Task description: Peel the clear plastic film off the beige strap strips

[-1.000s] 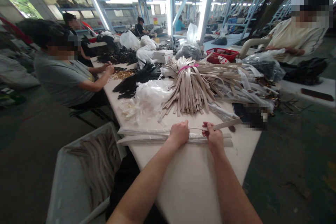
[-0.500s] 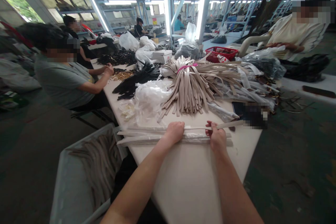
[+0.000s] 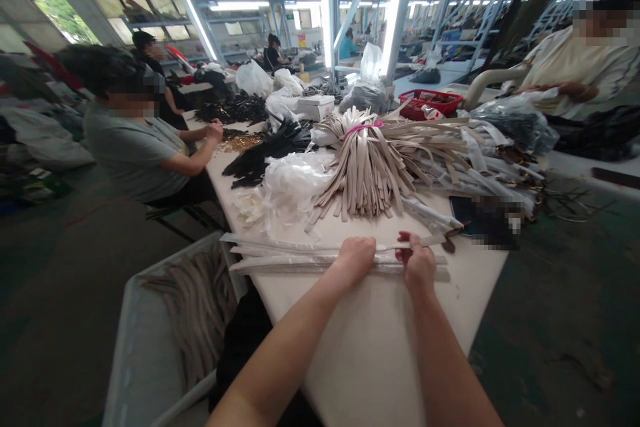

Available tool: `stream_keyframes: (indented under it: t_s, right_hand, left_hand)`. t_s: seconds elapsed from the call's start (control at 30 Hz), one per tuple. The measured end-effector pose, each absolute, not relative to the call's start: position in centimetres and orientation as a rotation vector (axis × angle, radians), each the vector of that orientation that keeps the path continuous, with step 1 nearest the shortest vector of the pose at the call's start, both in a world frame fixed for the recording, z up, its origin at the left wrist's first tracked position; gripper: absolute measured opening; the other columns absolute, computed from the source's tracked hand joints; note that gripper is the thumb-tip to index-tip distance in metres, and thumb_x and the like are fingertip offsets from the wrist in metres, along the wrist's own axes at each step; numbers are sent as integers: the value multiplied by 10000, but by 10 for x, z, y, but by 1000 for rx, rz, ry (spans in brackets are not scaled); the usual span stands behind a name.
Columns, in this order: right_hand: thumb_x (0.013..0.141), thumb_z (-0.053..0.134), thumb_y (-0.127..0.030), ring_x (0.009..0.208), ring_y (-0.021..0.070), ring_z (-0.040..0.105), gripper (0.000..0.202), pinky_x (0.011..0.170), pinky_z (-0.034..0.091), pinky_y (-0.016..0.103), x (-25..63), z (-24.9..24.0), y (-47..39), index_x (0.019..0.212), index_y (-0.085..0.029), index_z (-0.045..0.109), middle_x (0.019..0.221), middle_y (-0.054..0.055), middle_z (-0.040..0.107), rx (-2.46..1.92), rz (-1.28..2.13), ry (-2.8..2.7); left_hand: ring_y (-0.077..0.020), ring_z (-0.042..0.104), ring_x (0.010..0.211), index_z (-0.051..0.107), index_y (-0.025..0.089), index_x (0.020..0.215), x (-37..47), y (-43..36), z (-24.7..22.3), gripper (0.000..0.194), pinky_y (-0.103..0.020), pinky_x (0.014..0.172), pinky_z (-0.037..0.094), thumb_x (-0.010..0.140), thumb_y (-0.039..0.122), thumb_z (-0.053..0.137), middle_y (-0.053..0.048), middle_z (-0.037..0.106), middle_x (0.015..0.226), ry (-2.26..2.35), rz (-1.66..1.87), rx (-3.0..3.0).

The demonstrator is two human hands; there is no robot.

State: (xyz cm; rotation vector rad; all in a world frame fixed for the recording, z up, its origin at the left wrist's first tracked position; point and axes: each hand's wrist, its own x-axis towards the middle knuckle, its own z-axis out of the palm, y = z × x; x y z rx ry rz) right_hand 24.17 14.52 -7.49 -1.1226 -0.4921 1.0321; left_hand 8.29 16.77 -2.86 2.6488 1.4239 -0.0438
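A long beige strap (image 3: 395, 246) lies across the near part of the white table (image 3: 360, 340), partly in clear plastic. My left hand (image 3: 356, 259) is closed around the strap near its middle, knuckles up. Close by on the right, my right hand (image 3: 419, 261) pinches the same strap between thumb and fingers, its short end sticking out past the hand. Under and in front of my hands lie several more plastic-wrapped straps (image 3: 280, 265), side by side. Beyond my hands spreads a big bundle of beige straps (image 3: 367, 180), bound with a pink tie.
At the left stands a white bin (image 3: 125, 333) with beige straps. Black straps (image 3: 260, 153) and crumpled plastic (image 3: 295, 180) lie farther back, with a red basket (image 3: 431, 103) behind. A dark flat item (image 3: 463, 213) rests at the right. Co-workers sit left and right.
My left hand has slid right along the strap, closer to my right hand. The strap has shifted left, so less of it sticks out past my right hand. The view has turned slightly left.
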Motion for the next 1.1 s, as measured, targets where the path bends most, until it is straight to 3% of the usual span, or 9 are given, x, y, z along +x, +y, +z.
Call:
stream_keyframes:
  t_s: [0.13,0.33,0.53,0.8,0.87,0.97,1.03,1.1]
  right_hand:
    - [758,693,-539,501,86,508,424,428,367,212,230,-74,138,952,-163,733,836,35,673,-1187,1212,-630]
    - [781,671,-554,450,116,451,453,412,305,226,240,-55,119,969,-151,755,502,-24,516,-1199,1378,-752]
    - [765,683,-540,423,92,460,461,374,288,219,256,-54,109,992,-142,727,638,1,603,-1176,1223,-573]
    - [720,723,-494,475,126,524,446,423,382,224,249,-76,105,963,-121,709,581,-5,588,-1198,1305,-557]
    - [698,725,-472,518,140,557,445,468,433,245,254,-77,103,974,-123,695,660,13,623,-1264,1234,-539]
    - [718,707,-460,597,163,595,553,544,480,285,266,-73,99,1157,-129,639,890,75,678,-1523,838,-603]
    - [770,679,-445,682,174,613,603,605,485,297,266,-66,100,1280,-143,573,1080,128,665,-1654,426,-707]
    - [830,621,-429,738,181,619,524,657,484,301,252,-54,109,1268,-144,582,1137,147,657,-1671,256,-907]
  left_hand:
    - [-246,701,915,611,135,1055,98,160,-20,183,-336,790,533,948,145,462,-134,709,951,1442,-30,2627]
    - [-255,705,925,621,121,1109,113,139,-9,226,-314,753,537,941,156,473,-150,705,970,1508,-35,2541]
    - [-265,697,940,606,132,1066,110,132,-12,200,-341,754,536,940,127,451,-144,692,958,1515,-91,2512]
    - [-239,683,904,571,133,1092,111,136,-30,185,-324,767,515,966,181,445,-125,681,948,1438,23,2525]
    - [-249,656,961,559,139,1144,109,133,-29,245,-353,832,505,956,287,506,-135,665,1029,1371,161,2597]
    - [-299,555,1159,518,160,1270,95,122,-29,522,-446,1003,434,890,512,583,-169,572,1281,1319,459,2676]
    - [-319,481,1256,499,166,1321,83,111,-35,547,-491,1082,362,906,520,545,-175,506,1382,1440,602,2623]
    - [-336,432,1310,503,151,1334,72,101,-47,505,-528,1124,305,929,453,515,-186,480,1416,1605,655,2531]
